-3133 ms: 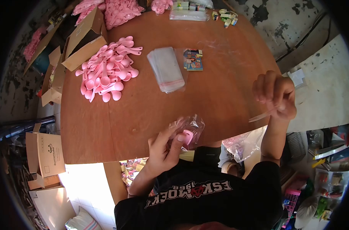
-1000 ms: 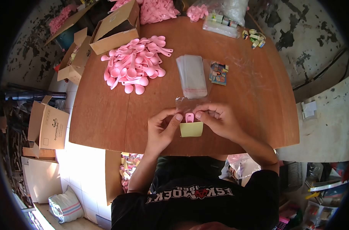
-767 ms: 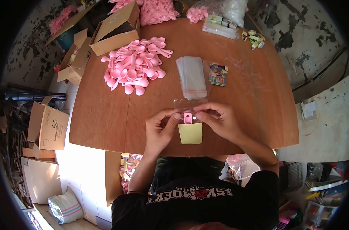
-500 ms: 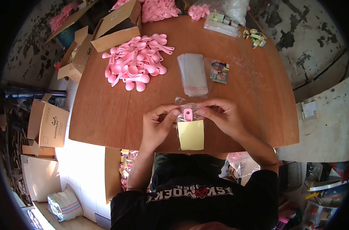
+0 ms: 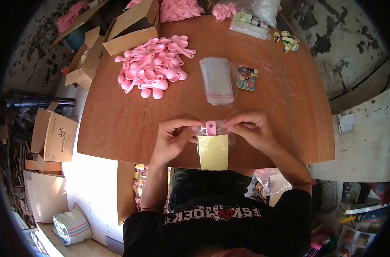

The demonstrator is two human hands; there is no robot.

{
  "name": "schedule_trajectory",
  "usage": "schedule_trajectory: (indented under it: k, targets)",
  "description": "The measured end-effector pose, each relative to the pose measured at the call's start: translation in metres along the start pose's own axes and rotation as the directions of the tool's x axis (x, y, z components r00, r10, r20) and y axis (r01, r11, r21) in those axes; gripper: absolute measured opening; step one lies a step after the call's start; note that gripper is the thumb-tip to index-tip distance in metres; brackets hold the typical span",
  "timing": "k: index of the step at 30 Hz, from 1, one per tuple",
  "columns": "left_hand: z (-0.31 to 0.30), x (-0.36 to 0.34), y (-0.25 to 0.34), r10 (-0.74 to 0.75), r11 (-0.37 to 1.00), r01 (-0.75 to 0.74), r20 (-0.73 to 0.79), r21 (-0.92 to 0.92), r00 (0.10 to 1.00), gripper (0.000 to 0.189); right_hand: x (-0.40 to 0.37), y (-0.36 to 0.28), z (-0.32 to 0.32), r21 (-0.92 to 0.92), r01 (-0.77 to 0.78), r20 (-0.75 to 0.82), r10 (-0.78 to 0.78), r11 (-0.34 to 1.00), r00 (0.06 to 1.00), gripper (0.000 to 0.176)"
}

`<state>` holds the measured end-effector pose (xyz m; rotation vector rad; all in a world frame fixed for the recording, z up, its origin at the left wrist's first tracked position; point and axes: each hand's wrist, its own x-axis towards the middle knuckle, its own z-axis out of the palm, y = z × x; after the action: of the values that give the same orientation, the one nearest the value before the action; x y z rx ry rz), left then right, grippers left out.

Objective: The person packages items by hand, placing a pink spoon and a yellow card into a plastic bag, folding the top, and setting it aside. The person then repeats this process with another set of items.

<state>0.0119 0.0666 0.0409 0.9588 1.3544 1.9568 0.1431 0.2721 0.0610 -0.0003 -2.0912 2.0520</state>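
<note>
Between my hands, near the front edge of the table, is a clear plastic bag [image 5: 202, 132]. Inside it a pale yellow card [image 5: 213, 153] covers most of a pink spoon, whose holed handle end [image 5: 210, 128] shows above the card. My left hand [image 5: 176, 136] pinches the bag's upper left corner. On the upper right, my right hand [image 5: 249, 129] pinches it between thumb and fingers. Beyond the hands lie a stack of clear plastic bags [image 5: 217, 80] and a small stack of printed cards [image 5: 246, 79]. A heap of pink spoons [image 5: 153, 64] is at the left.
An open cardboard box [image 5: 132, 32] stands at the table's far left, beside a bag of pink spoons [image 5: 180, 10]. Small printed pieces [image 5: 290, 43] and plastic packs [image 5: 250, 26] lie at the far right. Cartons [image 5: 58, 137] stand on the floor at left.
The top of the bag, which stood up above my fingers, now lies lower and folded between them. Both hands stay in nearly the same place. The view has shifted slightly.
</note>
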Motion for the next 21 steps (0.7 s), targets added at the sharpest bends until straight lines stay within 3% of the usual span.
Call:
schedule_trajectory:
  k: [11,13,15,17,19,21]
  targets:
    - [-0.002,0.000,-0.001,0.010,1.000,-0.010,0.006,-0.020,1.000,0.016,-0.001,-0.009,0.004,0.006,0.096,0.052,-0.097,0.995,0.994,0.019]
    - [-0.003,-0.001,-0.001,-0.010,0.990,0.012,0.011,-0.138,1.000,0.011,-0.001,-0.010,0.002,-0.010,0.081,0.067,-0.080,0.997,0.995,0.018]
    - [-0.002,-0.001,-0.007,0.045,0.997,-0.045,0.002,-0.068,0.999,0.010,-0.001,-0.009,0.005,-0.026,0.065,0.081,-0.063,0.998,0.995,0.017]
    - [0.000,-0.003,-0.008,0.100,0.995,-0.100,-0.002,0.003,0.995,0.014,-0.002,-0.005,0.013,0.016,0.060,0.037,-0.061,0.998,0.997,0.019]
    - [0.002,-0.008,-0.002,-0.033,0.999,0.034,-0.020,0.028,0.999,0.027,-0.004,-0.003,0.014,0.017,0.035,0.064,-0.036,0.999,0.997,0.025]
    - [-0.003,-0.021,0.000,-0.052,0.997,0.052,-0.011,0.053,0.999,0.036,-0.006,-0.002,0.018,0.017,0.011,0.091,-0.012,1.000,0.996,0.032]
